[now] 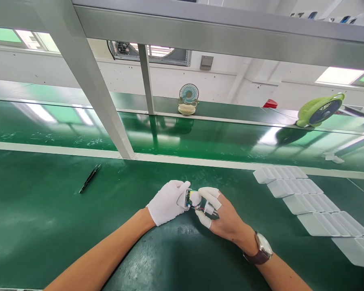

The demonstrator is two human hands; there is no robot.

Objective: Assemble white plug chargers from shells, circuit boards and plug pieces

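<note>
My left hand (167,202), in a white glove, is closed around a small white device (189,198) whose open side shows a green circuit board and thin wires. My right hand (220,214) wears white finger cots and a wristwatch. Its fingers pinch the right end of the same device, where a red wire and a small grey part show. Both hands hold the device just above the green bench (48,210), near its middle.
Black tweezers (90,178) lie on the bench to the left. Several rows of white plastic housings (312,202) fan out at the right. A green conveyor belt (200,137) runs behind, with two small fans (188,98) (320,110) beyond it. A slanted metal frame post (91,85) rises at left.
</note>
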